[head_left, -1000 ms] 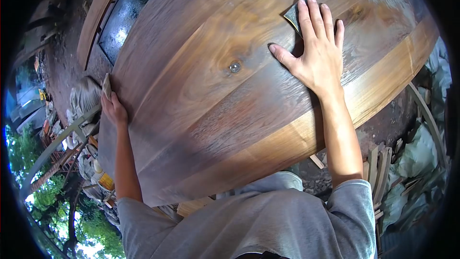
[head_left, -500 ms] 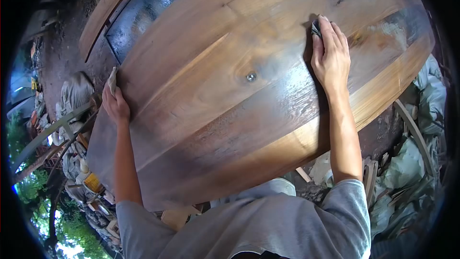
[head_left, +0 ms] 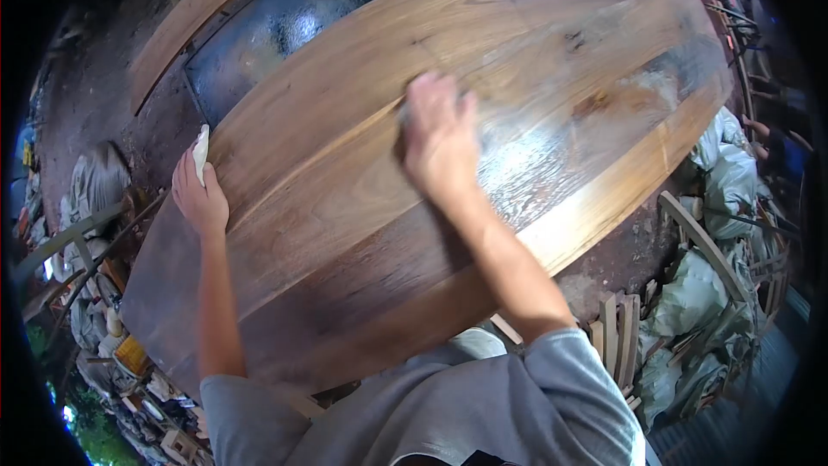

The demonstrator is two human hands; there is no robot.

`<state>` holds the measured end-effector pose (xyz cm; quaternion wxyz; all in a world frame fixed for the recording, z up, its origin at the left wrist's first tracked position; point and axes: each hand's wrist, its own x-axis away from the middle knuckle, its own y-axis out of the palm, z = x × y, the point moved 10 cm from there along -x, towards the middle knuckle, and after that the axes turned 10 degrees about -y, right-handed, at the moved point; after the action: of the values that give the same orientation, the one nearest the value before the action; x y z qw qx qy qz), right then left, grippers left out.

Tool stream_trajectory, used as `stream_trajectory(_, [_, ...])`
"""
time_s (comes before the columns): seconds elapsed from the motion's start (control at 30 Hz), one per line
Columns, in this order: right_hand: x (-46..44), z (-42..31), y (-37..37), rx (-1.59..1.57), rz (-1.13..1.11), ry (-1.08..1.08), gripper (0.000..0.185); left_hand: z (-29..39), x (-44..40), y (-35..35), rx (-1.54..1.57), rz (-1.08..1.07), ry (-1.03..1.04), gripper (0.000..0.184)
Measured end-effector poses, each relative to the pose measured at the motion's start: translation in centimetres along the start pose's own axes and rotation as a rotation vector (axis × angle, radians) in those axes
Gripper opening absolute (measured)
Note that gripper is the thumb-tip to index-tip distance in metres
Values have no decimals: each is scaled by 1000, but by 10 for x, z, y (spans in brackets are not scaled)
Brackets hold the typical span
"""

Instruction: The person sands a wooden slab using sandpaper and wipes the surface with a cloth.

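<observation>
A large oval wooden tabletop (head_left: 362, 198), made of joined planks, spreads out in front of me. My right hand (head_left: 442, 138), blurred by motion, presses on its upper middle. Under those fingers is a small dark folded pad (head_left: 404, 114), mostly hidden; whether it is sandpaper or cloth I cannot tell. At the left edge of the tabletop rests my left hand (head_left: 203, 194), closed on a folded whitish cloth (head_left: 201, 153) that sticks up past the thumb. Shiny streaks and a pale, dusty patch mark the wood on the right side.
Behind the tabletop lies a dark glossy panel (head_left: 285, 34) beside a curved wooden piece (head_left: 203, 13). Light plastic sacks (head_left: 690, 293) and wooden offcuts (head_left: 617, 332) crowd the right. Mixed scraps (head_left: 112, 328) are piled at the left. A co-worker's arm (head_left: 759, 134) shows at the far right.
My right hand has swept left across the wood, from the right part to the upper middle. My left hand stays at the left edge with the cloth. The view has shifted slightly.
</observation>
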<state>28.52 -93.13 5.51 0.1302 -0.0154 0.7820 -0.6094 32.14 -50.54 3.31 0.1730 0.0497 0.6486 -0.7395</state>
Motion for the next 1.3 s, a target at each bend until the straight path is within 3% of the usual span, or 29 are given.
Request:
stream_trajectory(0.1, [2,42,-8,116,123,-66,53,3,-1,-3,16,-9,29,46])
stream_trajectory(0.17, [-18,137,-31,183,240,125,53,2,3,0,29,-12,41,47])
stream_trajectory(0.2, [-26,184,-15,291,132,220,50,1,1,1,20,-6,29,48])
stream_trajectory(0.27, [-25,152,-17,303,257,311,52,3,0,-2,22,-1,11,48])
stream_trajectory(0.33, [-14,70,-8,320,165,190,52,3,-2,-4,-28,-22,-14,49])
stream_trajectory(0.4, [1,43,-9,116,44,110,54,5,-4,-6,-29,-9,-8,49])
stream_trajectory(0.47, [-11,99,-28,228,-10,170,56,2,-2,-5,-42,-9,7,48])
stream_trajectory(0.53, [-34,182,-34,296,115,277,56,-1,-2,-2,-19,-46,-35,51])
stream_trajectory(0.63, [-48,178,-19,403,155,384,57,1,-4,-3,-8,-57,-20,50])
stream_trajectory(0.67, [-47,111,-18,501,89,278,59,0,-6,-1,5,-55,-23,50])
stream_trajectory(0.7, [-35,41,-21,335,230,68,56,-4,-5,-2,-2,-48,-11,51])
stream_trajectory(0.73, [-26,-13,-18,205,110,3,57,-3,-3,-1,-8,-39,-2,51])
stream_trajectory(0.8, [-13,-1,-15,37,121,-22,56,1,-2,-1,9,-30,6,52])
stream_trajectory(0.87, [-24,109,-8,219,79,136,54,-1,-1,-5,6,-20,16,52])
stream_trajectory(0.97, [-53,257,-38,250,200,389,51,9,-3,1,39,-54,36,52])
stream_trajectory(1.1, [-54,292,7,334,215,497,54,2,-8,-4,1,-14,34,50])
stream_trajectory(1.13, [-62,178,-17,458,261,246,57,6,-7,-2,-10,-8,35,50])
stream_trajectory(1.17, [-60,95,-10,400,171,78,61,12,-9,-8,-2,4,41,48])
stream_trajectory(1.23, [-26,-44,15,-65,23,-199,68,16,-12,-12,23,-39,26,48])
stream_trajectory(1.27, [-11,-71,20,-368,-2,-314,70,18,-10,-9,42,-74,9,49])
stream_trajectory(1.3, [-15,-45,11,-255,-6,-307,70,19,-9,-9,39,-49,27,46])
